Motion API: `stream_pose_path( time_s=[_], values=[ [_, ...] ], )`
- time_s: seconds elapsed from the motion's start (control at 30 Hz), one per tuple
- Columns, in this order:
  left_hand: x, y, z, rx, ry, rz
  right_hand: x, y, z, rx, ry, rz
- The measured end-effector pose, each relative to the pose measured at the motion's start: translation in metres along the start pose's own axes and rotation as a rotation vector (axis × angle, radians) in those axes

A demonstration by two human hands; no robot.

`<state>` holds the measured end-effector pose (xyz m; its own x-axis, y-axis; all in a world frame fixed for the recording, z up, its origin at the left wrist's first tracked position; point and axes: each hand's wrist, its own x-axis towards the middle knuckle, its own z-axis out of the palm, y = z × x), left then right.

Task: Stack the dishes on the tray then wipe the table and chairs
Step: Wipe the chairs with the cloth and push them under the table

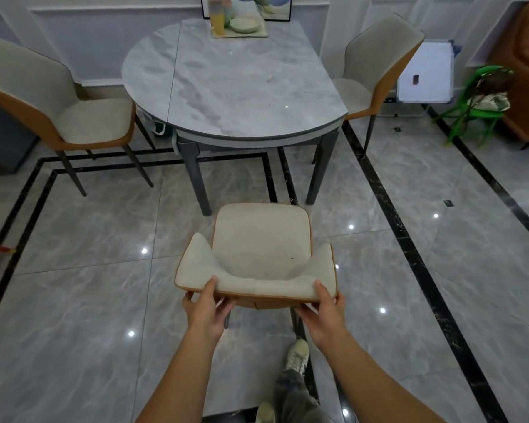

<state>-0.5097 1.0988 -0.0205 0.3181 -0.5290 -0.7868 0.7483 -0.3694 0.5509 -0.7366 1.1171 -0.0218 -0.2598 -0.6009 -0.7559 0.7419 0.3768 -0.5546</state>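
Note:
A cream chair with orange trim (261, 242) stands on the floor in front of the grey marble table (235, 87), its backrest toward me. My left hand (206, 306) grips the left end of the backrest top. My right hand (324, 309) grips the right end. At the table's far edge sits a tray (240, 34) carrying stacked dishes: a pale green plate (244, 25), a bowl and a yellow cup (217, 24). No cloth is visible.
Two matching chairs flank the table, one at the left (58, 102) and one at the right (376, 65). A green plastic stool (477, 102) and a white board (425, 71) stand at the right. My feet (297, 355) are behind the chair on the glossy tiled floor.

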Motion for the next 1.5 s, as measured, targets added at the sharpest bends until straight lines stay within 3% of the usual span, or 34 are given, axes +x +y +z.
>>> stream_pose_path(
  time_s=[0.3,0.93,1.33,1.5],
  values=[
    [0.02,0.001,0.058,-0.057,-0.003,0.031,0.061,-0.032,0.025,0.014,0.025,-0.027],
    [0.13,0.049,0.27,-0.116,0.039,0.031,0.228,-0.171,0.171,-0.083,-0.028,-0.026],
    [0.191,0.092,0.336,-0.129,0.018,-0.011,0.282,-0.199,0.25,-0.111,-0.036,-0.064],
    [0.195,0.09,0.331,-0.033,-0.051,0.013,0.28,-0.203,0.25,-0.105,-0.117,0.02]
  ],
)
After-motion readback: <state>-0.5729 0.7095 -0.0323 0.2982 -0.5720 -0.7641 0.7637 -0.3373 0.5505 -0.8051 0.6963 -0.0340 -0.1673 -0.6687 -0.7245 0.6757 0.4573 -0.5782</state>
